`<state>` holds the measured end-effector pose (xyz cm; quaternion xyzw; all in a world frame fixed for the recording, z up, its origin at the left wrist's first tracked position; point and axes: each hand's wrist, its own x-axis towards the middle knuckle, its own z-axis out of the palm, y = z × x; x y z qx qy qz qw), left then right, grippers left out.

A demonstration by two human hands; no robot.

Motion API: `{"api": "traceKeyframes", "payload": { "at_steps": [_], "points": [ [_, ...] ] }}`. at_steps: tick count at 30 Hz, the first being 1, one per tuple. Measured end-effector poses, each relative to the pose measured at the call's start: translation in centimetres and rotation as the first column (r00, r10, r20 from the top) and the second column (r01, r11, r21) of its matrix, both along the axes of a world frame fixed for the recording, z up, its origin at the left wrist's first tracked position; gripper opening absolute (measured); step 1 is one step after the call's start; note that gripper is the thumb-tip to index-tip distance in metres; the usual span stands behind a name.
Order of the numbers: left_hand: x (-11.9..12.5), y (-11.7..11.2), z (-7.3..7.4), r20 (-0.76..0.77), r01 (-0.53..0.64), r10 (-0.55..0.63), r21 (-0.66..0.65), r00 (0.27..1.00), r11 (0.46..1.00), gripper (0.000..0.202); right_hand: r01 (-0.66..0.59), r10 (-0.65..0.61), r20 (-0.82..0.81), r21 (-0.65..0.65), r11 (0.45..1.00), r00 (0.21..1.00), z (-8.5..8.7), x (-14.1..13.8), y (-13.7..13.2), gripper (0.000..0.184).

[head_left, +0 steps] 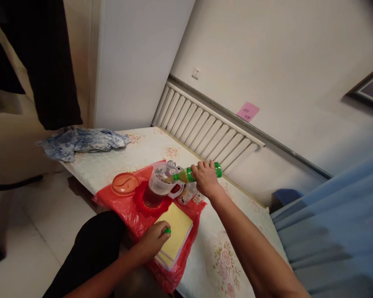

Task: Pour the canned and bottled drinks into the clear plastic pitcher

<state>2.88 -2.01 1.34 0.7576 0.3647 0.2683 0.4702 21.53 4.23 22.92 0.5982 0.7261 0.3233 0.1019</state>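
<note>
My right hand [206, 179] is wrapped round a green plastic bottle [191, 174], tipped on its side with its mouth over a clear measuring jug [159, 186]. Dark red liquid sits in the bottom of the jug. My left hand [153, 241] rests on a stack of yellow sheets [175, 233] and pinches a small green bottle cap [167, 230]. An orange lid [124, 183] lies to the left of the jug. All of this sits on a red plastic bag [126, 209] spread over the table.
The table [211, 256] has a pale floral cloth, with a blue patterned cloth [81, 141] bunched at its far end. A white radiator [205, 131] runs along the wall behind. Small packets [188, 194] lie beside the jug. A blue curtain [335, 231] hangs at right.
</note>
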Motion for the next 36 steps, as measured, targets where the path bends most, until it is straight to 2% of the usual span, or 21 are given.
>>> {"api": "traceKeyframes", "payload": {
  "at_steps": [21,29,36],
  "points": [
    [0.0,0.5,-1.4,0.026,0.001,0.0,-0.068,1.0,0.998,0.031,-0.127,0.129,0.091,-0.029,0.992,0.987,1.3,-1.6,0.7,0.025],
    [0.0,0.6,-1.3,0.088,0.003,0.005,-0.09,0.996,0.996,0.03,-0.108,0.11,0.067,-0.036,0.994,0.992,1.1,-1.4,0.6,0.027],
    [0.1,0.9,-1.3,0.161,-0.04,0.063,-0.14,0.985,0.989,0.028,0.017,-0.022,-0.084,-0.055,0.998,0.996,-0.1,-0.1,0.3,0.032]
  ]
}}
